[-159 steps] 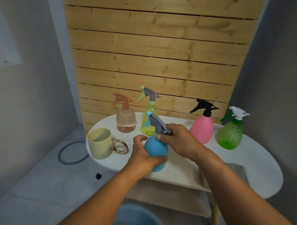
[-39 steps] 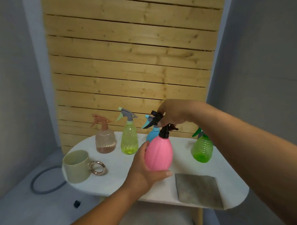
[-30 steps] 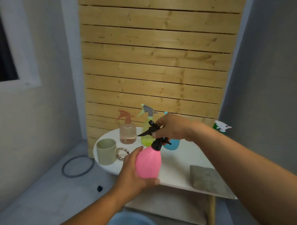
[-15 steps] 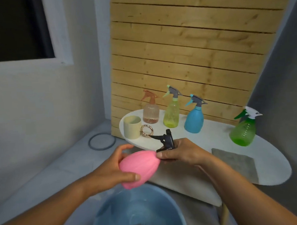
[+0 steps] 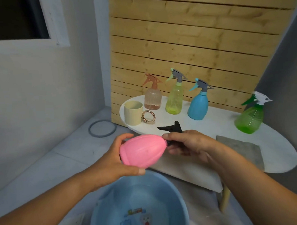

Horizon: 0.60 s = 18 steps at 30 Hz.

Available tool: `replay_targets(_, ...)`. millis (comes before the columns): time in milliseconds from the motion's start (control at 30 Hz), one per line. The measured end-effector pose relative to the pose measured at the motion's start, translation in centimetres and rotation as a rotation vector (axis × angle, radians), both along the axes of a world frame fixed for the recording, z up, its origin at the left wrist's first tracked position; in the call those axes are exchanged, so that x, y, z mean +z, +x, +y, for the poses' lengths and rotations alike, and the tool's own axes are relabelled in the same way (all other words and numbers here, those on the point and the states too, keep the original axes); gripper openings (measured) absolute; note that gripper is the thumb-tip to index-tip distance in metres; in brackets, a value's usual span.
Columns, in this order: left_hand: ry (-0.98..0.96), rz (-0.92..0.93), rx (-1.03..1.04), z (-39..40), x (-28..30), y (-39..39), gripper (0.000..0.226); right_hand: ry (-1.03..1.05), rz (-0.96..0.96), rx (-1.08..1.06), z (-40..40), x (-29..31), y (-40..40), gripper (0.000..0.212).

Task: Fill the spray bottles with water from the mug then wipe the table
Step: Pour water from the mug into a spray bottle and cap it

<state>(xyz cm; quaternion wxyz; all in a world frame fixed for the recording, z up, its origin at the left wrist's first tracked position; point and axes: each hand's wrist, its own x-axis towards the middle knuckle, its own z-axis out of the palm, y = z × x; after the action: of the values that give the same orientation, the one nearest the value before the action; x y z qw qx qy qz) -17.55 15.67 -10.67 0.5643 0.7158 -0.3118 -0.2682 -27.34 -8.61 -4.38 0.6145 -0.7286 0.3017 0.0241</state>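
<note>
Spray bottles number 5: 4 stand upright on the white counter (image 5: 273, 151), 1 is held on its side over the blue basin (image 5: 140, 206) on the floor. The basin has a cartoon print on its bottom; whether it holds water cannot be told. The green bottle (image 5: 249, 117) holds green-tinted liquid low down, the yellow-green bottle (image 5: 174, 101) some at its base, the clear ribbed bottle (image 5: 152, 99) a shallow layer, and the blue bottle (image 5: 197, 105) is opaque. The cream mug (image 5: 133, 113) looks empty. A grey cloth (image 5: 241, 149) lies flat near the counter's front edge. The left hand (image 5: 112, 161) wraps the pink bottle (image 5: 144, 150); the right hand (image 5: 188, 144) grips its black trigger head (image 5: 172, 128). Compared with 0.5 s ago, the bottle lies much the same, tipped sideways over the basin.
</note>
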Motion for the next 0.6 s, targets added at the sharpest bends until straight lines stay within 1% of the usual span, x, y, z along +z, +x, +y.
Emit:
replay_targets(33, -0.024, 0.04, 0.024, 0.0, -0.1, 0.0, 0.093, 0.006, -0.013, -0.003, -0.1, -0.1, -0.1, 0.038)
replay_targets(100, -0.058, 0.192, 0.042, 0.2, -0.1, 0.4, 0.081, 0.01, -0.038, 0.006, -0.3, 0.0, -0.4, 0.032)
replay_targets(167, -0.037, 0.305, 0.016, 0.5, 0.0, 0.8, 0.088, 0.013, -0.064, 0.029, -0.5, 0.0, -0.7, 0.026)
replay_targets(200, -0.024, 0.336, -0.001, 0.6, 0.1, 0.8, 0.092, 0.013, -0.074, 0.039, -0.4, 0.0, -0.9, 0.027)
replay_targets(233, -0.02, 0.371, -0.008, 0.5, 0.1, 0.7, 0.09, 0.008, -0.079, 0.049, -0.3, -0.1, -0.9, 0.03)
replay_targets(300, -0.007, 0.454, 0.027, 0.1, 0.1, 0.5, 0.078, 0.005, -0.082, 0.052, -0.1, -0.4, -0.8, 0.036)
replay_targets(367, 0.034, 0.514, 0.048, -0.2, 0.0, 0.3, 0.075, 0.017, -0.081, 0.038, 0.1, -0.7, -0.8, 0.036)
replay_targets(467, 0.008, 0.535, 0.015, -0.3, 0.0, 0.1, 0.082, 0.026, -0.06, 0.02, 0.0, -0.7, -0.8, 0.022)
replay_targets(500, -0.006, 0.526, -0.012, -0.2, 0.0, 0.1, 0.088, 0.024, -0.053, 0.013, -0.1, -0.8, -0.7, 0.02)
replay_targets(567, 0.024, 0.438, -0.065, -0.2, 0.1, -0.1, 0.099, 0.019, -0.051, -0.004, -0.3, -0.9, -0.7, 0.02)
replay_targets(600, 0.056, 0.381, -0.071, -0.4, 0.2, -0.3, 0.099, 0.018, -0.054, -0.01, -0.4, -0.9, -0.7, 0.021)
